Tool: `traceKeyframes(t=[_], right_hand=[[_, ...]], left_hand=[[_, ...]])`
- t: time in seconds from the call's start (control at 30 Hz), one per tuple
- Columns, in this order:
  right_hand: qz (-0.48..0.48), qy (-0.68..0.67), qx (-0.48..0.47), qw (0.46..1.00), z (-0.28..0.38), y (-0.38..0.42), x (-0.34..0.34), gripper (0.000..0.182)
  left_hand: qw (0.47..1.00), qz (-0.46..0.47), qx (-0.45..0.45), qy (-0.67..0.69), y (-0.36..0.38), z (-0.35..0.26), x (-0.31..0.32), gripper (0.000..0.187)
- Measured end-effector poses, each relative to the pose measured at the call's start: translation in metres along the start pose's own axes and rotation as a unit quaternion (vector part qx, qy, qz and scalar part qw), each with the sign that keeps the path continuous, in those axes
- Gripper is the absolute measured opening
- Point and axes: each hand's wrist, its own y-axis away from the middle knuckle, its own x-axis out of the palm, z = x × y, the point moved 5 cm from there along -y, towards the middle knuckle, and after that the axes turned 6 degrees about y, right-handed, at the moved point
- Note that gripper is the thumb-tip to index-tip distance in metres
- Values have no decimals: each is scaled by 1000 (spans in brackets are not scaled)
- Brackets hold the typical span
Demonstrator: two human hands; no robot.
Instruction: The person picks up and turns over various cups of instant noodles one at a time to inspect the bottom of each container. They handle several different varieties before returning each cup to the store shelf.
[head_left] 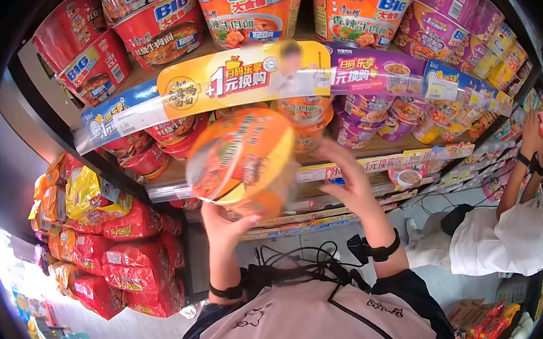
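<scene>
My left hand grips a large orange instant noodle tub from below, its printed lid tilted toward me. The tub is a little blurred and hangs in front of the shelf. My right hand is to the right of it, fingers apart, holding nothing. Just beyond those fingers stands a stack of orange noodle tubs on the lower shelf. Red noodle tubs sit behind the held tub on the left, partly hidden by it. Purple noodle tubs line the shelf to the right.
Big noodle tubs fill the upper shelf above a curved promotional strip. Red noodle packs are piled at left. At right, another person in white reaches to a shelf. Black cables lie near my chest.
</scene>
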Motion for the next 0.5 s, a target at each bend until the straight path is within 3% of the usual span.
traceKeyframes(t=[0.03, 0.13, 0.23, 0.4, 0.5], right_hand=[[48, 158, 22, 986, -20, 4, 6, 53], [76, 319, -71, 942, -72, 17, 32, 42], [77, 443, -103, 887, -86, 19, 48, 45], [41, 577, -168, 798, -105, 32, 58, 41], [20, 590, -176, 788, -115, 36, 59, 42]], left_hand=[[999, -33, 11, 3, -3, -5, -5, 78], [990, -63, 72, -103, -19, -5, -18, 76], [949, -72, 167, -259, -46, -2, -21, 80], [915, -85, 147, -367, -92, -9, 8, 92], [842, -110, 206, -487, -107, 4, 12, 106]])
